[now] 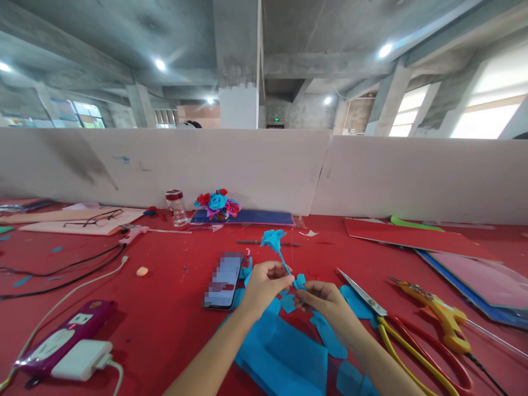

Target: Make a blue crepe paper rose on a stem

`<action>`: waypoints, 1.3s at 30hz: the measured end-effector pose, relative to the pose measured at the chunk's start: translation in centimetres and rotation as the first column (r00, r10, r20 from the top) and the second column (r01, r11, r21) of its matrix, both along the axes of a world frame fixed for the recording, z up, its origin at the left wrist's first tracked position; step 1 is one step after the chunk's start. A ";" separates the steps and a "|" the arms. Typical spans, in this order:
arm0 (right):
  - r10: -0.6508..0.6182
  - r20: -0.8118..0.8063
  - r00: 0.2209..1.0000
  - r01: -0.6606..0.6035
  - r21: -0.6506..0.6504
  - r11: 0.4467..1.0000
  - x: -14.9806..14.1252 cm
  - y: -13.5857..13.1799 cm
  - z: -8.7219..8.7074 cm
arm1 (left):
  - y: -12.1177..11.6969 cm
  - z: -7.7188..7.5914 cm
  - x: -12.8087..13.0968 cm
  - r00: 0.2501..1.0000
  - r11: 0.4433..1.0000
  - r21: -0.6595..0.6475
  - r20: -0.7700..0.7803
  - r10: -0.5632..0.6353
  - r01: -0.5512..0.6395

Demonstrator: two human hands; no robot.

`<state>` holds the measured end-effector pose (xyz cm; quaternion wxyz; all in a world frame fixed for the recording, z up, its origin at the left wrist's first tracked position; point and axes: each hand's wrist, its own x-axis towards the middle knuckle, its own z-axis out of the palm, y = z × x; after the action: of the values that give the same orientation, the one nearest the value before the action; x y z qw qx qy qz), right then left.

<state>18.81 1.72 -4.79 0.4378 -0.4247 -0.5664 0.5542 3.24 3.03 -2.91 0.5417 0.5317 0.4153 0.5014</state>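
A blue paper flower (273,240) on a thin blue stem stands tilted up from my left hand (268,283), whose fingers pinch the stem. Close to the stem's lower end, my right hand (324,300) pinches a small blue paper piece (300,281). Under both hands lie several cut blue paper petals (328,334) and larger folded blue sheets (284,349). Scissors (385,322) with red and yellow handles rest open to the right of my right hand. A phone (225,280) lies left of my left hand.
A yellow glue gun (441,313) and coloured sheets (474,275) lie at the right. At the back stand a glass jar (177,210) and a red and blue paper bouquet (218,202) before a white partition (165,159). A purple power strip (68,335) and cables are at left.
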 end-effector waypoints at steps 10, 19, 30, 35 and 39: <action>-0.213 0.095 0.972 0.198 0.146 0.969 -0.4 -0.3 -0.3 | 0.1 0.2 -0.2 0.989 0.998 0.052 -0.142 0.051 -0.044; -0.241 0.155 0.958 0.215 0.165 0.962 -0.7 -0.4 -0.6 | 0.3 -0.6 0.1 0.980 0.995 0.069 -0.177 0.086 -0.075; -0.178 0.108 0.978 0.169 0.091 0.981 -0.1 -0.3 0.1 | 0.2 0.2 -0.9 0.989 0.992 -0.100 -0.115 -0.092 0.080; -0.138 0.088 0.987 0.133 0.053 0.990 -0.2 -0.3 0.2 | 0.6 -0.2 -1.0 0.983 0.999 -0.024 -0.176 -0.044 0.040; -0.249 0.094 0.964 0.233 0.155 0.960 0.5 0.2 1.2 | 0.8 -0.4 -1.3 0.981 1.000 -0.012 -0.195 -0.023 0.021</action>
<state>19.34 1.91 -3.55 0.4988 -0.4886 -0.5724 0.4300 1.97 3.81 -3.28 0.5066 0.5799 0.4631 0.4390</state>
